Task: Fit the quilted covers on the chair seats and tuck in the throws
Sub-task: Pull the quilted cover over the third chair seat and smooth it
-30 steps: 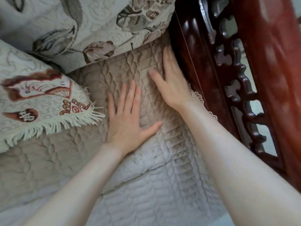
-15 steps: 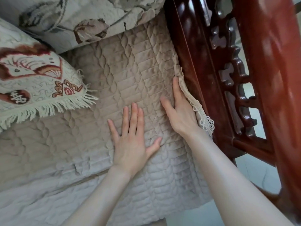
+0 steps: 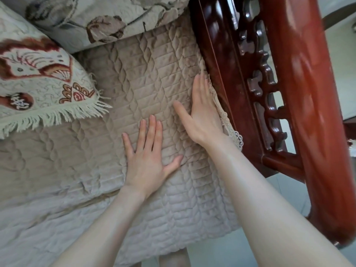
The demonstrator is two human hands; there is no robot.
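Observation:
A beige quilted cover [image 3: 146, 78] lies over the chair seat and hangs down over its front edge. My left hand [image 3: 149, 158] presses flat on the cover near the middle, fingers straight and spread. My right hand [image 3: 202, 114] lies with straight fingers along the cover's right edge, against the lace trim [image 3: 229, 128], next to the carved red wooden armrest [image 3: 269, 89].
A fringed cushion [image 3: 44, 89] with a red-brown pattern rests on the seat at the left. Behind it a leaf-patterned cushion [image 3: 104, 18] leans at the back. Pale floor tiles [image 3: 229, 251] show below the seat's front edge.
Both hands have slid along the cover toward the seat's front; the right hand moved along the armrest-side edge and the lace trim now shows beside it.

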